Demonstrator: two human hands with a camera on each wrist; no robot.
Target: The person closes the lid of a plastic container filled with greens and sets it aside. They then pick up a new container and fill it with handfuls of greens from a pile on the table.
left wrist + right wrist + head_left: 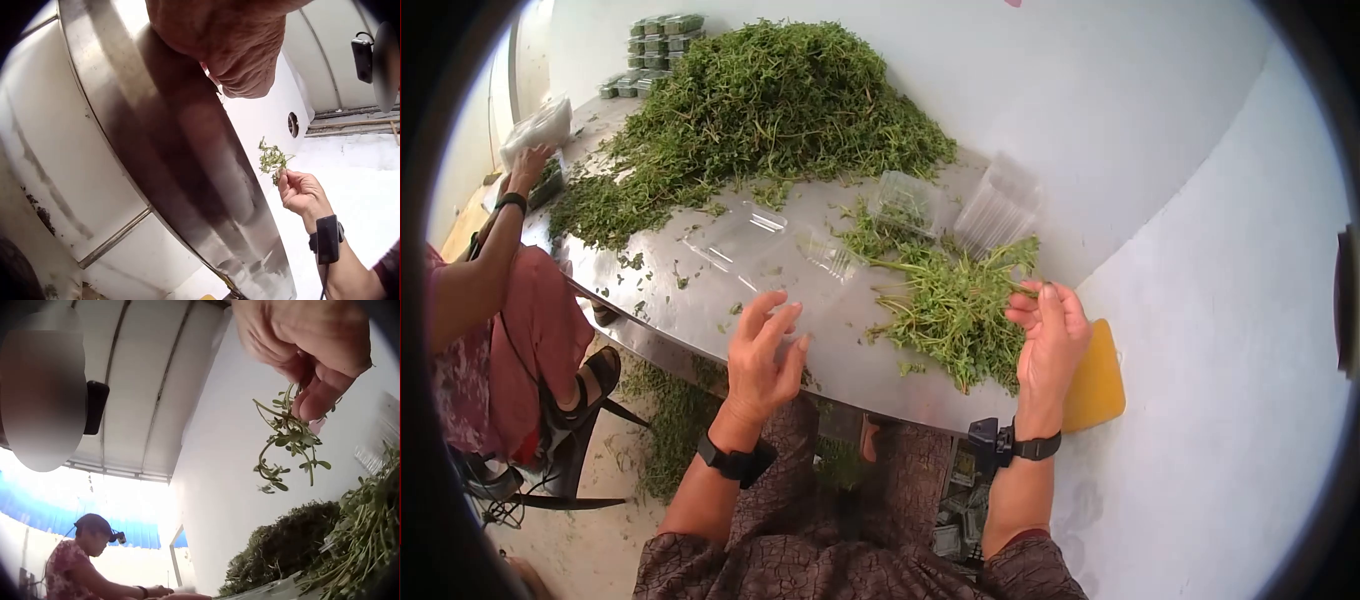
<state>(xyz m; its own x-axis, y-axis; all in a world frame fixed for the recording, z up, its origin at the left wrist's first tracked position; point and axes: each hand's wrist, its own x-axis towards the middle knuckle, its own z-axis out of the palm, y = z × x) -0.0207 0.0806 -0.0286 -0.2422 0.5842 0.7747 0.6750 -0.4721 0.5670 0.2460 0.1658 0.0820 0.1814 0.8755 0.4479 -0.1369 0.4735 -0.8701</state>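
Observation:
Between thumb and fingers, my right hand (1052, 335) pinches a small leafy green sprig (290, 434), which hangs down in the right wrist view. Below and left of that hand lies a loose bunch of green stems (955, 310) at the table's front right. My left hand (765, 350) is raised over the front edge with fingers loosely bent and nothing in them. Beyond it, a clear plastic tray (745, 235) lies on the metal table (820, 350). A clear box (905, 203) with some greens in it stands behind the bunch.
A large heap of greens (770, 100) covers the back of the table. Stacked clear containers (1000, 205) stand at the right, packed boxes (662, 45) at the back left. A yellow object (1100, 380) is by the right wall. Another person (500, 290) sits at the left.

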